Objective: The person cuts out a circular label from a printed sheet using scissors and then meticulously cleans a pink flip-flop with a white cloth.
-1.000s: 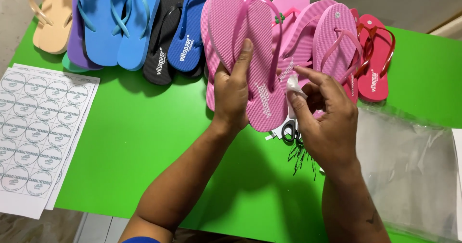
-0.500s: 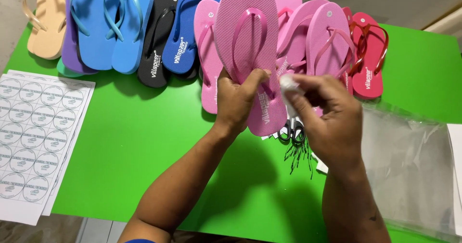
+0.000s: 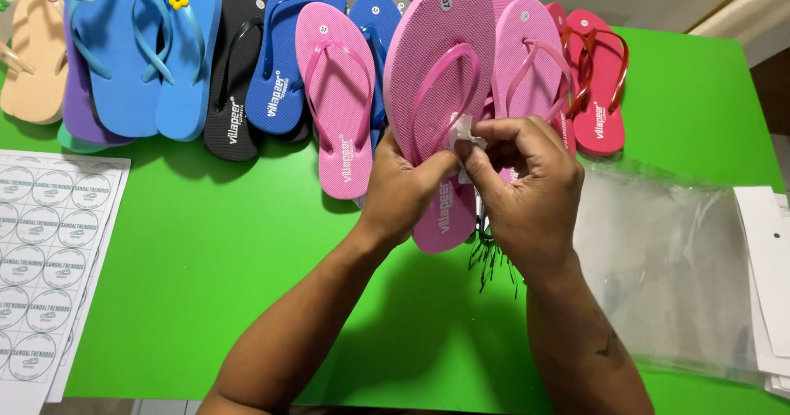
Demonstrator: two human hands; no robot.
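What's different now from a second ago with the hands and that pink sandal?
The left hand went from lying flat on the pink sandal to gripping its side. The right hand brought its small white sticker against the sandal. The other sandals and sticker sheet stayed put.

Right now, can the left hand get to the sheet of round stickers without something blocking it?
Probably yes, once it lets go. The left hand grips the pink flip-flop, but only bare green table lies between it and the sticker sheet.
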